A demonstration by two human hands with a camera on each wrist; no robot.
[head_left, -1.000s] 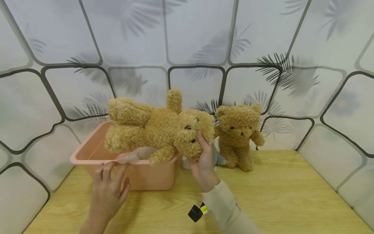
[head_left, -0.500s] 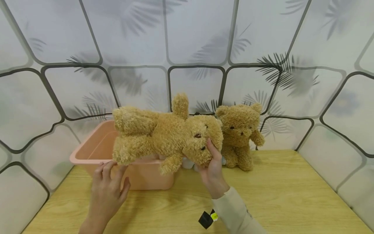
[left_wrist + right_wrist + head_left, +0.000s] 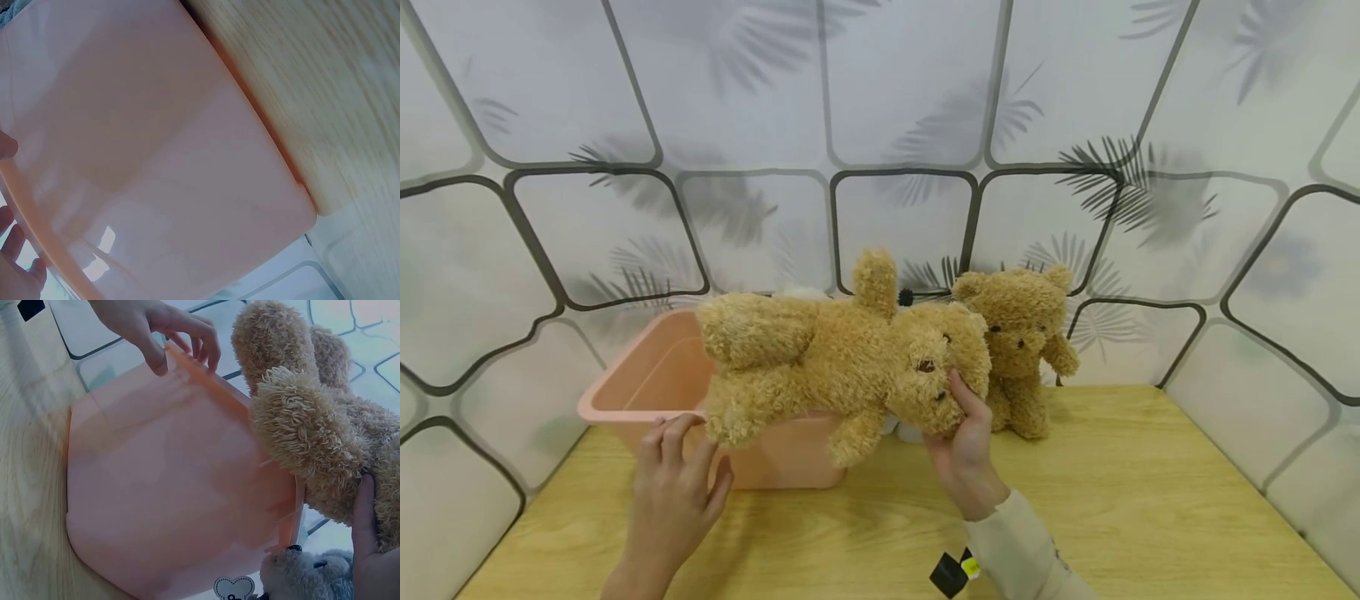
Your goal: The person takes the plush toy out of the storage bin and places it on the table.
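My right hand [image 3: 967,457] grips a light-brown teddy bear [image 3: 850,346] by the head, thumb on the face beside an eye. The bear lies sideways in the air in front of the pink plastic bin [image 3: 790,463], legs pointing left, and hides much of its opening. My left hand [image 3: 672,479] holds the bin's near rim; in the right wrist view the thumb of the left hand [image 3: 178,331] is outside the wall and the fingers reach over the edge. Behind the held bear, a second teddy bear [image 3: 1024,342] stands upright on the table.
A grey plush toy [image 3: 309,575] with a heart-shaped tag [image 3: 234,587] stands beside the bin, mostly hidden in the head view. Something white [image 3: 801,293] shows above the held bear. A patterned curtain [image 3: 902,108] closes the wooden table [image 3: 1150,500] in behind and at both sides.
My right hand has carried the teddy bear to the right and lower, from over the bin to in front of it. My left hand stays at the rim.
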